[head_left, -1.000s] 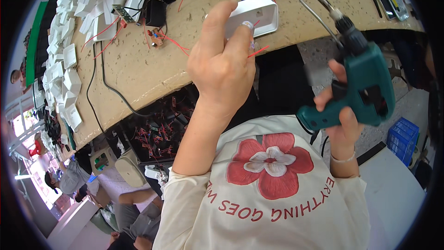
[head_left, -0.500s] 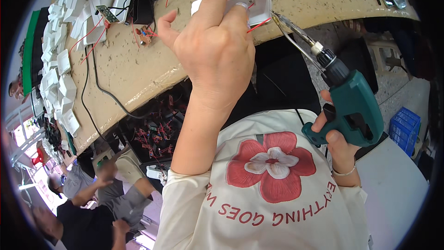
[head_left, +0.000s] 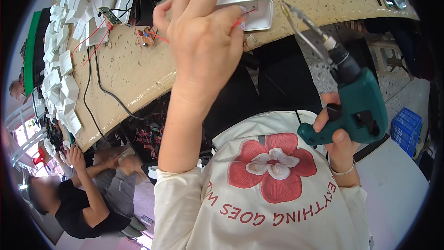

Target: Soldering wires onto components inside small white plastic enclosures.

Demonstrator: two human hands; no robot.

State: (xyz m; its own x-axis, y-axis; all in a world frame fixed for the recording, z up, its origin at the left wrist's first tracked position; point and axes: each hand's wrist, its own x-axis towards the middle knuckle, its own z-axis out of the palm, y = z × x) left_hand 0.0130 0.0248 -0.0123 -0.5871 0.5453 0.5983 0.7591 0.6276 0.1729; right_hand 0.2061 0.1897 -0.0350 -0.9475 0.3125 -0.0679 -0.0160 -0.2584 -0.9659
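Note:
My left hand [head_left: 203, 41] is over the table's near edge, its fingers closed around a white plastic housing [head_left: 264, 17]. Some fingertips reach inside the housing, beside a red wire [head_left: 238, 22]; what they pinch there is hidden. My right hand [head_left: 341, 146] is wrapped around the grip of a green soldering gun [head_left: 367, 104]. The gun's metal tip [head_left: 287, 9] and thin feed tube point up and left, just right of the housing and apart from it. Left of my left hand, a small circuit board [head_left: 147, 37] with red wires lies on the table.
White plastic housings [head_left: 62, 83] are heaped along the table's left side. A green circuit board [head_left: 109, 15] rests among them, and a black cable [head_left: 111, 93] hangs over the near edge. A blue crate [head_left: 406, 129] stands at right. Another person [head_left: 88, 203] sits at lower left.
The soldering gun's tip has drawn away from the housing toward the right. My left hand has shifted slightly left, its fingers tilted differently. The person at lower left has raised an arm.

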